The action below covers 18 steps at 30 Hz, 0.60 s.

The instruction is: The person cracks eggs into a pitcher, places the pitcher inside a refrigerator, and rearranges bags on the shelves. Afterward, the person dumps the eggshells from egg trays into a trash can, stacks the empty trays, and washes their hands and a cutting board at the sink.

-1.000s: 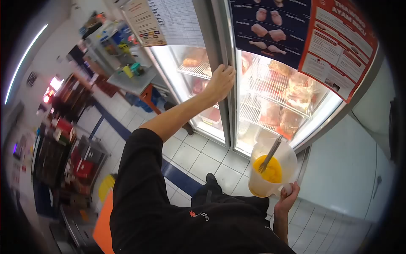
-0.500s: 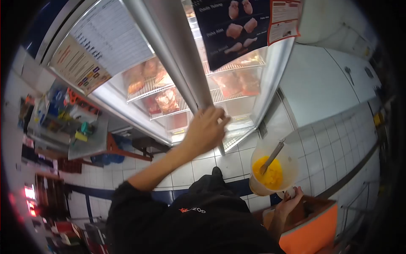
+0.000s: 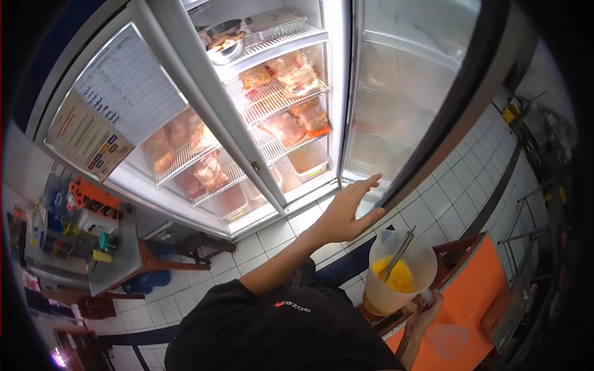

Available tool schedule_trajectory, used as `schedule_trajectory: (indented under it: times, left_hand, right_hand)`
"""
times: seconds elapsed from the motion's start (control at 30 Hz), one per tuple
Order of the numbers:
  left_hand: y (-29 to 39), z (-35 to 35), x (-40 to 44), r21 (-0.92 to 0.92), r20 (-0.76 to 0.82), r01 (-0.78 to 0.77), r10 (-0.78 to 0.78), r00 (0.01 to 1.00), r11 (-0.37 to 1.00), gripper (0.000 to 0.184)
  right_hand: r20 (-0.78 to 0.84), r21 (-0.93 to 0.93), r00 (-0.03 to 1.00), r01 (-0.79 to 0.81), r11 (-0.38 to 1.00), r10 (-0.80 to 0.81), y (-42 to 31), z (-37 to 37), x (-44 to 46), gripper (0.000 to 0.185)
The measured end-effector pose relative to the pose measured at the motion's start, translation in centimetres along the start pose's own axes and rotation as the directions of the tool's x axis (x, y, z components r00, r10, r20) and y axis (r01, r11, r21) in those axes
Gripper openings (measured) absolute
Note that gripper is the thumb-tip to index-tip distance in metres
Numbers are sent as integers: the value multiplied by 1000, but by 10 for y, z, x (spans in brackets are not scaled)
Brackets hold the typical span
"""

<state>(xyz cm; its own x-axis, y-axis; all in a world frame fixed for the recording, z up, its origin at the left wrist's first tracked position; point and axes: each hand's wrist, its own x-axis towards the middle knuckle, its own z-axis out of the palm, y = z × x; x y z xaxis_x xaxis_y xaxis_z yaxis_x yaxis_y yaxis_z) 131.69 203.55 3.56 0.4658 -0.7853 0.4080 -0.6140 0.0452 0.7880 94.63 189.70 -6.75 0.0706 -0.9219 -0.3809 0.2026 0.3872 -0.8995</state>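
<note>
My left hand [image 3: 348, 213] is spread beside the inner face of the open right fridge door [image 3: 405, 93], with nothing in it; whether a fingertip touches the door I cannot tell. My right hand [image 3: 427, 314] grips the handle of a translucent plastic jug [image 3: 422, 263]. Yellow liquid [image 3: 399, 279] lies in the jug, and a metal whisk [image 3: 402, 248] leans in it. Behind the open door, the lit fridge shows bagged raw meat [image 3: 297, 74] on wire shelves, a metal bowl [image 3: 227, 49] and foil tray [image 3: 276, 23] above, and a plastic tub [image 3: 307, 162] at the bottom.
The left fridge door [image 3: 185, 71] is closed, with papers [image 3: 124, 86] on its glass. A metal table [image 3: 117, 256] holding containers stands at the left. An orange-topped surface [image 3: 461, 309] lies at the lower right, near the jug. Metal racks [image 3: 535, 216] stand at the right edge.
The right fridge door has swung open to the right, uncovering the shelves. My left hand has left the door edge and its fingers have spread. The view has turned; the jug stays in my right hand.
</note>
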Motion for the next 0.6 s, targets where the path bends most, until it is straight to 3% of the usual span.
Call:
schedule_trajectory:
  times: [0.03, 0.1, 0.17, 0.23, 0.3, 0.37, 0.43, 0.47, 0.5, 0.6]
  left_hand:
    - [-10, 2, -2, -117, 19, 66, -64, 998, 991, 76]
    - [-28, 1, -17, -138, 27, 139, -136, 990, 981, 73]
    - [-54, -8, -28, -247, 82, 384, -376, 923, 890, 70]
    - [-81, -21, -37, -298, 41, 426, -435, 900, 854, 65]
    - [-103, -41, -44, -323, -9, 459, -487, 873, 828, 62]
    - [-137, -58, -47, -323, -76, 472, -520, 851, 820, 67]
    - [-144, -85, -37, -291, -154, 452, -507, 848, 843, 66]
    - [-146, -99, -29, -298, -159, 449, -508, 847, 842, 66]
    - [-148, -119, -13, -299, -168, 441, -501, 849, 846, 67]
    - [-151, -180, 50, -74, -312, 200, -213, 926, 977, 60]
  right_hand:
    - [-8, 11, 1000, 9, 1000, -9, 1, 4, -1, 28]
    - [2, 22, 1000, 26, 999, -26, 4, 17, -10, 20]
    - [40, 25, 999, 35, 999, -36, 2, 47, -20, 18]
    - [79, 27, 996, 45, 999, -47, -4, 77, -26, 17]
    - [291, 26, 956, 24, 999, -30, -13, 109, -26, 13]
    - [353, 113, 932, 48, 992, -85, -18, 154, -22, 17]
    - [472, 147, 867, 103, 984, -161, -17, 195, -15, 17]
    - [575, 166, 786, 160, 973, -227, -17, 210, -8, 6]
    - [573, 180, 785, 162, 970, -237, -22, 239, -12, 6]
    - [496, 199, 843, 124, 972, -209, -39, 321, -25, 20]
